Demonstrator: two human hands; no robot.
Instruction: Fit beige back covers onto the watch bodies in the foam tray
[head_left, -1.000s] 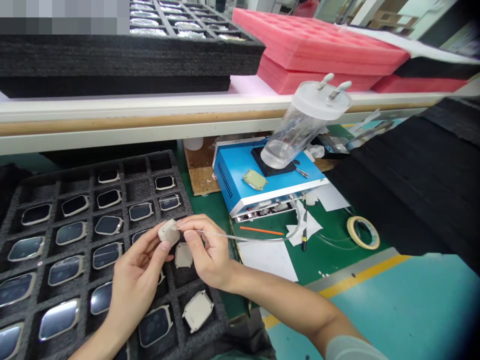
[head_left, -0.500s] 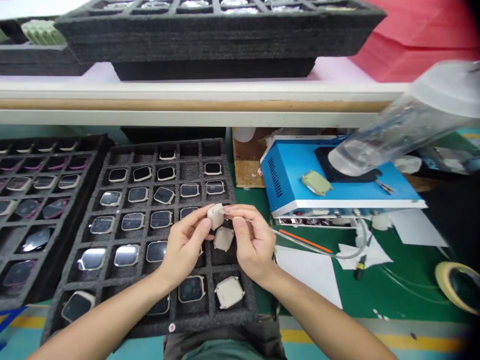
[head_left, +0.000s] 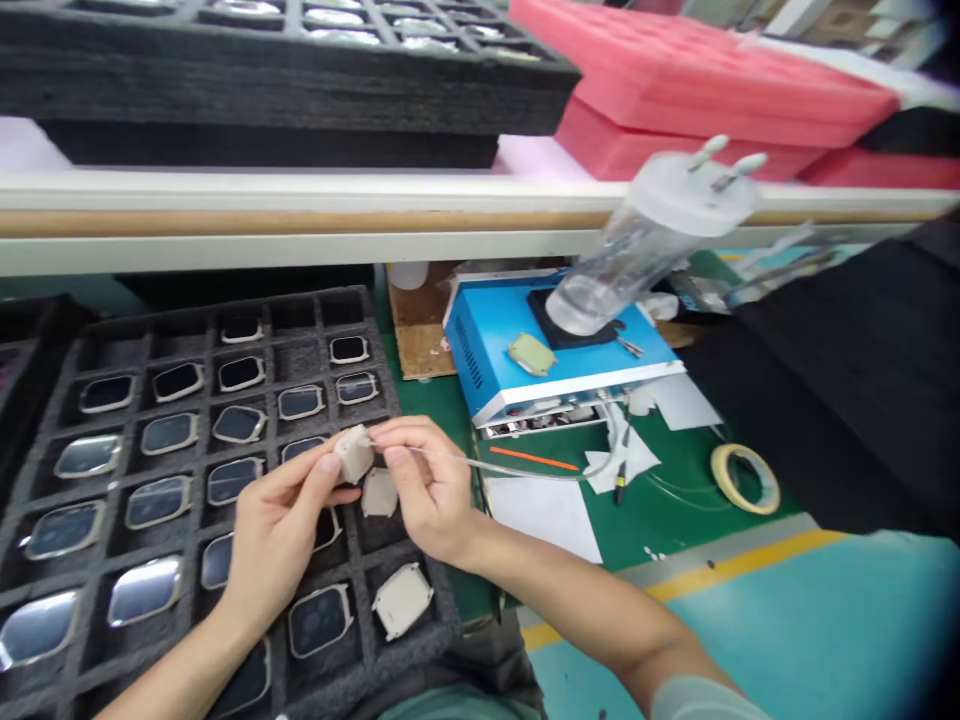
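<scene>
My left hand pinches a small cream watch case between thumb and fingers, tilted above the dark foam tray. Close against its right side, my right hand is closed around the end of a thin clear tube. The tip reaches the case's edge; whether it touches is too small to tell. Below the hands, one cream case piece lies in a compartment, and a second cream case piece sits in the compartment nearer me. Several watches with dark screens fill other compartments.
A blue machine carries a clear cylinder and a greenish case. On the green mat lie an orange stick, white paper and a tape roll. A shelf edge crosses behind.
The view has swung to the right, so the tray and machine appear further left. Both hands keep their grips on the watch case and the tube, close together as before.
</scene>
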